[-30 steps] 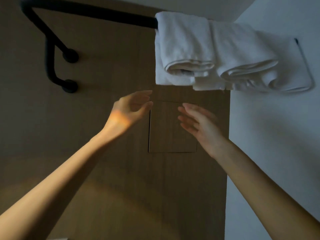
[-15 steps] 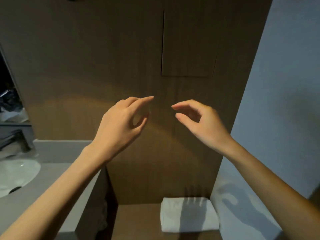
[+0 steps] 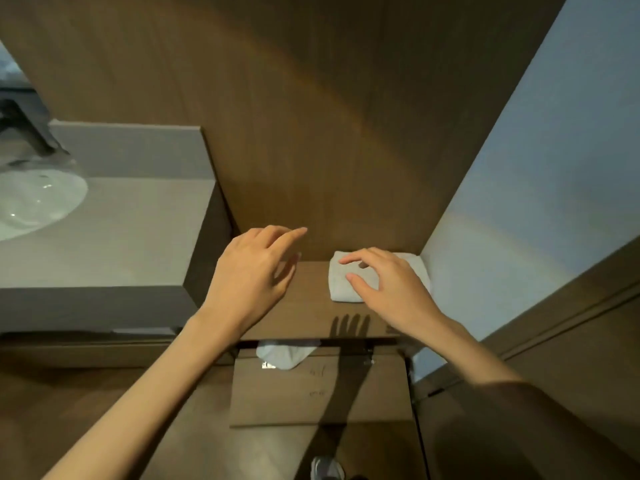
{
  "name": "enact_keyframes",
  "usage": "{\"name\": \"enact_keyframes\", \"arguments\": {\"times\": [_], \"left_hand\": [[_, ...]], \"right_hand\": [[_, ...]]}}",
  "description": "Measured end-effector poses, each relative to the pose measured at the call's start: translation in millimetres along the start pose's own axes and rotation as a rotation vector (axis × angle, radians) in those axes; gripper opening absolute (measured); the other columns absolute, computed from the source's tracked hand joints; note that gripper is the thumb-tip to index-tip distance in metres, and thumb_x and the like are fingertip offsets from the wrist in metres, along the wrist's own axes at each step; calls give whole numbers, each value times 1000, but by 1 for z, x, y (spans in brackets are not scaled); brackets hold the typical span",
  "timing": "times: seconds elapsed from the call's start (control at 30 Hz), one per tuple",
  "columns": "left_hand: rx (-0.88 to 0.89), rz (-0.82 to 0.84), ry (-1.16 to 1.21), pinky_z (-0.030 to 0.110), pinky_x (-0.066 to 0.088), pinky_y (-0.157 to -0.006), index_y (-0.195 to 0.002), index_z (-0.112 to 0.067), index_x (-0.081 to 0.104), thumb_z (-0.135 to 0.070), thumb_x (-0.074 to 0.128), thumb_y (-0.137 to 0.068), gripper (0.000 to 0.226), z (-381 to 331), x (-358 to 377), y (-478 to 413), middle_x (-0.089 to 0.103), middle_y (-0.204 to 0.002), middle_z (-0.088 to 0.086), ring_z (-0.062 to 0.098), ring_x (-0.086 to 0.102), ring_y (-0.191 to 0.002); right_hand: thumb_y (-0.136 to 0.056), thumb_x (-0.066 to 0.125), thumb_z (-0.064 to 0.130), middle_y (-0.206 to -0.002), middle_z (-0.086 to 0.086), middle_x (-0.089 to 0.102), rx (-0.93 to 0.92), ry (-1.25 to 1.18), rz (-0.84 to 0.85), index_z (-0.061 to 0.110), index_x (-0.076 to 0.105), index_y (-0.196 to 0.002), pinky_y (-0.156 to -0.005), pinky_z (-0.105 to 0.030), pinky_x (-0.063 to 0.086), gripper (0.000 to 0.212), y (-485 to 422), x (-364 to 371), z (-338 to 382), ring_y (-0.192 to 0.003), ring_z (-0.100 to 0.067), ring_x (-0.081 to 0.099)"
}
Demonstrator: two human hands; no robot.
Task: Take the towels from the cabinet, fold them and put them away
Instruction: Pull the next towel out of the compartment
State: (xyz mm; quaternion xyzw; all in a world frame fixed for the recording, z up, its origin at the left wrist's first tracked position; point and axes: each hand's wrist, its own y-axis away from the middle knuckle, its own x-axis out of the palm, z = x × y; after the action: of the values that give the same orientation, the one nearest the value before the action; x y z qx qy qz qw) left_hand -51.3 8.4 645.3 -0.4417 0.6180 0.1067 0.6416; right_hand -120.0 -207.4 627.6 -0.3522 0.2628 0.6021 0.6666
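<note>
A small white folded towel [image 3: 341,289] lies on the wooden shelf [image 3: 304,317], in the corner against the pale right wall. My right hand [image 3: 388,289] hovers over the towel with its fingers spread and partly hides it; it holds nothing. My left hand [image 3: 254,275] is above the bare left part of the shelf, fingers loosely apart and empty. Below the shelf's front edge, a white cloth [image 3: 282,355] shows in the gap above a wooden cabinet door [image 3: 318,389].
A grey counter [image 3: 121,237] with a white sink basin [image 3: 31,199] and a tap stands to the left, its side panel beside the shelf. A wood panel wall rises behind. A pale wall [image 3: 536,188] and a wooden door frame bound the right.
The view has dropped from the towel rack high on the wall to the low shelf. Both hands came down with it; my right hand now hangs over the folded towel.
</note>
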Motion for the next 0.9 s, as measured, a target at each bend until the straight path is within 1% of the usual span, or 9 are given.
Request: {"name": "enact_keyframes", "arguments": {"times": [0.13, 0.23, 0.37, 0.47, 0.53, 0.63, 0.73, 0.83, 0.9], "left_hand": [[-100, 129, -12, 37, 51, -84, -132, -20, 56, -26, 62, -90, 43, 9, 58, 41, 64, -116, 5, 25, 62, -101], [-153, 178, 1, 37, 51, -85, -127, -20, 60, -26, 64, -89, 39, 15, 114, 71, 65, -115, 3, 23, 63, -100], [-238, 225, 23, 39, 47, -94, -131, -23, 57, -30, 60, -92, 40, 31, 218, 110, 61, -125, 0, 21, 59, -111], [-334, 256, 28, 38, 41, -101, -137, -26, 50, -35, 53, -96, 43, 51, 305, 148, 54, -136, -2, 20, 52, -122], [-377, 257, 28, 40, 38, -105, -140, -27, 46, -38, 50, -96, 46, 69, 362, 172, 50, -141, -1, 22, 48, -128], [-368, 264, -15, 45, 27, -112, -143, -28, 42, -44, 48, -96, 50, 99, 446, 199, 39, -150, 0, 25, 33, -140], [-321, 245, -70, 54, 17, -117, -147, -32, 35, -46, 44, -97, 53, 129, 521, 217, 27, -157, 1, 27, 15, -147], [-306, 197, -105, 59, 9, -116, -150, -34, 26, -46, 42, -98, 56, 156, 580, 231, 21, -159, 2, 28, 8, -148], [-309, 156, -138, 59, 6, -117, -151, -35, 23, -47, 38, -100, 54, 172, 611, 240, 20, -159, 1, 27, 7, -148]], "right_hand": [[-96, 57, 28, -118, 13, 59, 78, -23, 135, 29, 62, -116, -101, -39, 43, 21, 15, 52, -36, -112, -6, 51], [-97, 55, 30, -118, 19, 54, 116, -11, 262, 32, 59, -118, -105, -36, 41, 22, 22, 99, -78, -115, -3, 48], [-95, 57, 27, -107, 19, 53, 173, -11, 352, 29, 61, -115, -95, -27, 45, 21, 26, 177, -149, -102, -1, 48], [-95, 58, 27, -112, 11, 59, 173, -5, 401, 27, 63, -115, -91, -28, 45, 21, 32, 248, -209, -106, -6, 51], [-96, 56, 27, -112, 13, 57, 171, -16, 437, 28, 62, -115, -92, -29, 44, 20, 36, 300, -249, -107, -6, 50], [-96, 55, 27, -108, 18, 50, 170, -21, 463, 31, 59, -115, -90, -27, 44, 20, 37, 379, -305, -105, -2, 48], [-96, 55, 24, -111, 14, 51, 170, -24, 489, 26, 60, -117, -86, -27, 46, 21, 30, 460, -356, -104, -4, 50], [-95, 56, 22, -122, 5, 58, 147, 23, 476, 26, 60, -119, -92, -34, 49, 25, 23, 539, -400, -111, -12, 54], [-94, 56, 21, -126, 5, 57, 113, 46, 471, 27, 59, -122, -97, -33, 47, 28, 18, 585, -425, -117, -13, 52]]}}
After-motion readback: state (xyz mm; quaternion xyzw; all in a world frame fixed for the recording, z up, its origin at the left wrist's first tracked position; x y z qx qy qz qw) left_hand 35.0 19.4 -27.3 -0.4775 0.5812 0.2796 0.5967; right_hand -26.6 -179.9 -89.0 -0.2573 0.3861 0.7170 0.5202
